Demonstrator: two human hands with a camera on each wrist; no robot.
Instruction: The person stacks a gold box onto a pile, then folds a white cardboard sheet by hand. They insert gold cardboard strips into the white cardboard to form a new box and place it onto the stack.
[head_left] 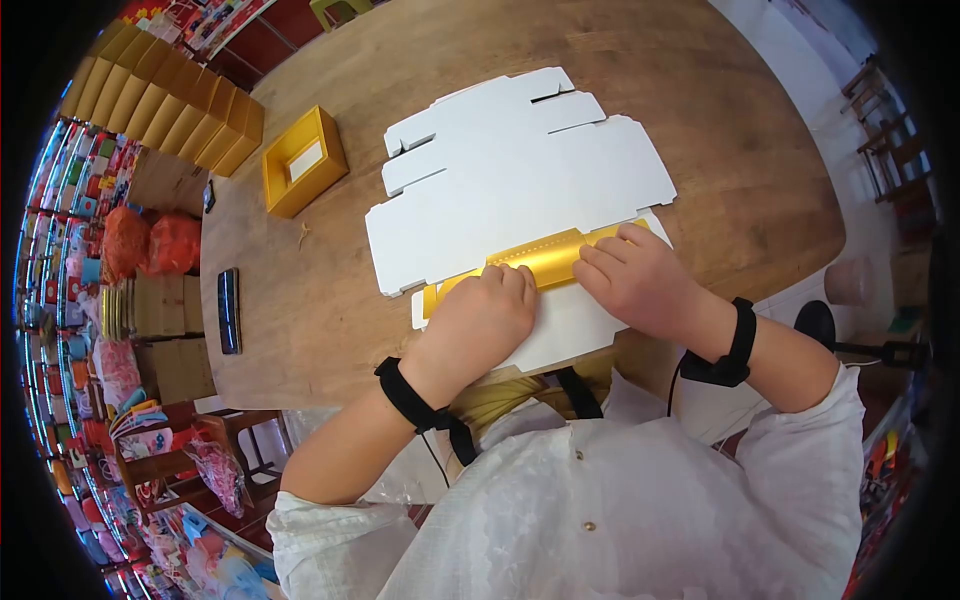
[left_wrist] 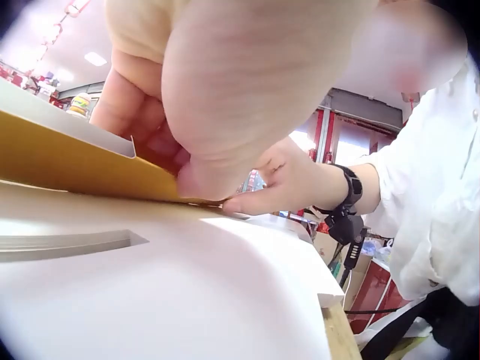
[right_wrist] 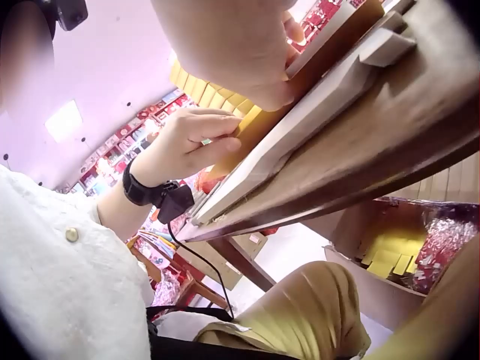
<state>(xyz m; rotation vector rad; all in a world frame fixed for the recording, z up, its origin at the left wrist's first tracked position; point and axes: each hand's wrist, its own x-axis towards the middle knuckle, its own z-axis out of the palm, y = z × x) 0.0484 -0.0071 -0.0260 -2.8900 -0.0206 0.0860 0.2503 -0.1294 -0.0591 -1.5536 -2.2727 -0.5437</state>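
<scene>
Flat cardboard box blanks (head_left: 520,170), white side up, lie stacked on the table before the person. Along the near side of the top blank, a gold flap (head_left: 545,262) is folded up and stands at an angle in the left wrist view. The left hand (head_left: 490,315) pinches this flap left of its middle, thumb on the near face and fingers over the top edge. Farther right on the same flap, the right hand (head_left: 640,280) grips it with curled fingers. Both thumbs are close to the fold line in the left wrist view.
An open gold box (head_left: 320,180) stands on the wooden table (head_left: 700,70) at the left. Gold boxes (head_left: 165,95) are stacked at the far left, and a phone (head_left: 229,310) lies by the left edge. Below the table, a carton (right_wrist: 375,292) holds gold pieces.
</scene>
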